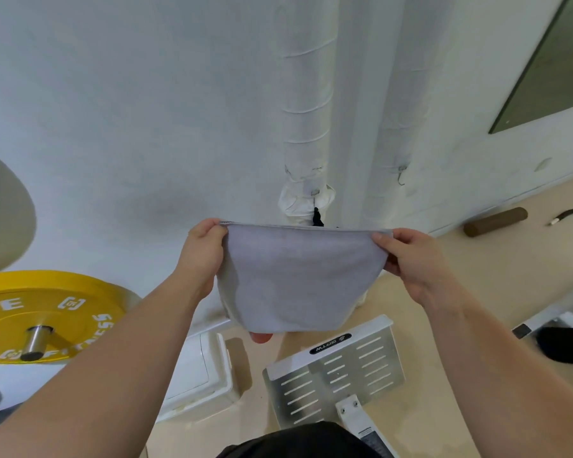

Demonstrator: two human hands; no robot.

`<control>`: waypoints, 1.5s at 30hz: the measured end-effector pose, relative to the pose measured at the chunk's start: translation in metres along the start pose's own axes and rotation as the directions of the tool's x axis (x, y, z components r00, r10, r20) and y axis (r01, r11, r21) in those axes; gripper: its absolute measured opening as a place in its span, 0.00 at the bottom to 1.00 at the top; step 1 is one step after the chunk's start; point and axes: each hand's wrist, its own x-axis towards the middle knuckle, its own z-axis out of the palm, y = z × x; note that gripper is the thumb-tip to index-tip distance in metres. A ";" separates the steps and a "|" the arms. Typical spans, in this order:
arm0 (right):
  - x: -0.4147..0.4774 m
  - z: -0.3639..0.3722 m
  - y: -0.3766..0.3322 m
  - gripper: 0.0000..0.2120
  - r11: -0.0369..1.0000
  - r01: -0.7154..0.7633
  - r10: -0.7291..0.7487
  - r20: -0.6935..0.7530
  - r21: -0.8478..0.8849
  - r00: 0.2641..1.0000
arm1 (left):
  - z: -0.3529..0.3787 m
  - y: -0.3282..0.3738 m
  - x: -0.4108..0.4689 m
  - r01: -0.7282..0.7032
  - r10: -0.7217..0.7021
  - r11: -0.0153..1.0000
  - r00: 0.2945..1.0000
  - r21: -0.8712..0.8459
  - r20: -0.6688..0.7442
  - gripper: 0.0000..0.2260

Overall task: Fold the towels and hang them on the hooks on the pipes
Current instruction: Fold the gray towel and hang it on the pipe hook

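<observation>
A pale grey towel [295, 279] hangs folded between my hands in the middle of the view. My left hand [201, 256] pinches its top left corner and my right hand [417, 262] pinches its top right corner, so the top edge is stretched level. Behind it two white wrapped pipes run down the wall: the left pipe [306, 104] and the right pipe [394, 104]. A small metal hook [401, 175] sticks out of the right pipe, above the towel. A clip or hook [315, 192] shows on the left pipe, with something black [317, 217] just below it.
A yellow weight plate [43, 315] on a bar sits at the left. A white metal footplate [338, 368] of a gym machine lies below the towel. A white box [199, 375] stands by the wall. A brown foam roller [495, 221] lies on the floor at the right.
</observation>
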 end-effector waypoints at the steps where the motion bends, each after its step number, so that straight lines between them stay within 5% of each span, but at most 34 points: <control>1: -0.001 -0.001 0.001 0.06 1.000 -0.009 0.009 0.003 0.016 1.000 | 0.001 -0.001 -0.001 0.003 -0.003 1.000 1.000 0.008 0.010 0.12; 8: -0.006 -0.011 0.006 0.12 0.993 -0.003 0.007 -0.031 0.121 1.000 | 0.008 -0.019 -0.001 -0.056 0.057 0.998 0.998 0.031 -0.024 0.13; 17: -0.011 0.008 0.019 0.10 0.976 0.082 -0.117 -0.168 -0.203 0.979 | 0.020 -0.027 -0.008 -0.049 0.056 0.994 0.996 0.100 -0.070 0.12; 19: -0.018 0.018 0.015 0.04 0.978 0.060 -0.090 -0.143 -0.199 0.986 | 0.025 -0.026 -0.014 -0.060 0.067 0.993 0.996 0.106 -0.065 0.12; 25: -0.044 0.057 0.006 0.07 0.983 0.137 -0.129 0.078 -0.119 0.989 | 0.046 -0.019 -0.035 -0.106 0.103 0.990 0.994 0.090 0.043 0.11; 32: -0.064 0.082 0.010 0.18 0.971 0.210 -0.167 0.307 -0.114 0.937 | 0.056 -0.016 -0.059 -0.149 0.131 0.985 0.973 0.083 0.192 0.09; 37: -0.058 0.080 0.015 0.11 0.929 0.316 -0.251 0.300 -0.193 0.920 | 0.052 -0.015 -0.065 -0.120 0.099 0.991 0.959 0.066 0.267 0.07; 42: -0.059 0.081 0.013 0.05 0.811 0.474 -0.371 0.326 -0.342 0.870 | 0.049 -0.014 -0.062 -0.167 0.149 0.983 0.969 0.075 0.198 0.10; 45: -0.058 0.082 0.008 0.05 0.780 0.502 -0.401 0.319 -0.373 0.859 | 0.047 -0.008 -0.066 -0.141 0.127 0.990 0.943 0.024 0.307 0.08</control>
